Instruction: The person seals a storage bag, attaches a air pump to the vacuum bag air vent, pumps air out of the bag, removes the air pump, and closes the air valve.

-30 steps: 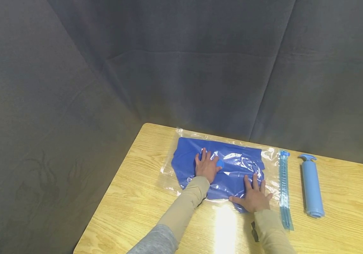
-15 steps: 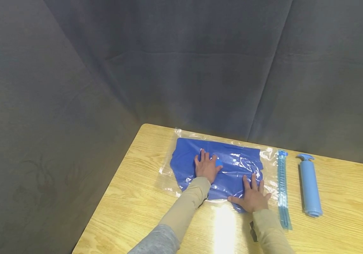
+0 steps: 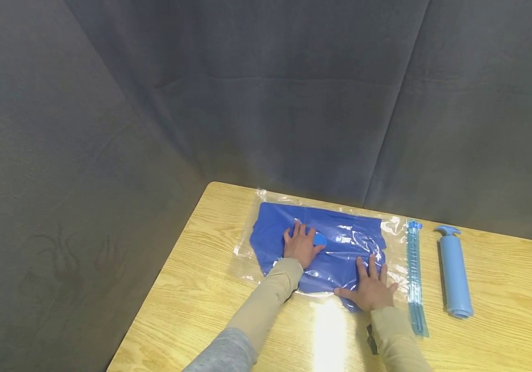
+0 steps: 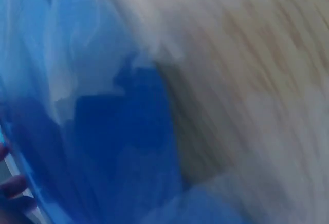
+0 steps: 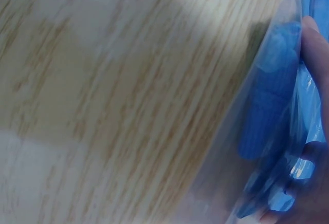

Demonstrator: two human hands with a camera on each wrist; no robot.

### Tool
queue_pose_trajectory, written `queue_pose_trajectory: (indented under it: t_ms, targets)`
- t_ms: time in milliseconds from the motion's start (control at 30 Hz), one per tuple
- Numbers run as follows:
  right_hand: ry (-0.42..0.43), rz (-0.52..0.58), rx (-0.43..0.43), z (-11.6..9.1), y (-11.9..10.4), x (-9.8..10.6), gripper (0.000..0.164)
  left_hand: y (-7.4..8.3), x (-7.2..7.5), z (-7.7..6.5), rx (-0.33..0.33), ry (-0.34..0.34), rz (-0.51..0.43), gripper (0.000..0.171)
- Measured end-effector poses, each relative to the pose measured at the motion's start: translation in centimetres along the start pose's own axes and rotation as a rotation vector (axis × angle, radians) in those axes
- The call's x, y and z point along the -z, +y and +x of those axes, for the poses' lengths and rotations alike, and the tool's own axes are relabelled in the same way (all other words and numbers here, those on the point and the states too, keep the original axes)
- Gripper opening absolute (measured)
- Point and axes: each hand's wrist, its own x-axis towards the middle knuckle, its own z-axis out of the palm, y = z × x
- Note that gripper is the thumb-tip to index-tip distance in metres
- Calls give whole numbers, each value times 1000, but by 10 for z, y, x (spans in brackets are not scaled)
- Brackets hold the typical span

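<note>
A clear plastic vacuum storage bag (image 3: 395,227) lies flat on the table, with a blue folded cloth (image 3: 270,219) inside it. My left hand (image 3: 300,250) rests on the bag over the middle of the cloth, its fingers slightly bent beside a round blue valve cap (image 3: 320,239). Spread wide, my right hand (image 3: 372,290) presses on the near right part of the bag, at the cloth's edge. In the right wrist view, a thumb (image 5: 314,49) touches the film over the blue cloth (image 5: 270,100). The left wrist view is blurred.
Along the bag's right end runs a blue-tinted zip strip (image 3: 415,279) with a blue slider (image 3: 415,225) at its far end. A light blue hand pump (image 3: 455,274) lies to the right of it. Dark curtains (image 3: 266,129) hang behind the wooden table (image 3: 191,268).
My left hand has drawn slightly nearer and to the left, its fingers bending a little, so more of the valve cap shows. My right hand stays in place on the bag.
</note>
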Motion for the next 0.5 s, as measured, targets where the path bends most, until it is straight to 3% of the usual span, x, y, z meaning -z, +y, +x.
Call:
queue_pose_trajectory:
  t_ms: [233, 367, 500]
  targets:
    - [1, 10, -4, -1, 0, 0, 117, -6, 6, -1, -100, -80, -50, 43]
    - [2, 16, -4, 0, 1, 0, 117, -8, 9, -1, -106, -123, -60, 42]
    - [-1, 16, -5, 1, 1, -1, 118, -8, 11, -2, -110, -108, -70, 41]
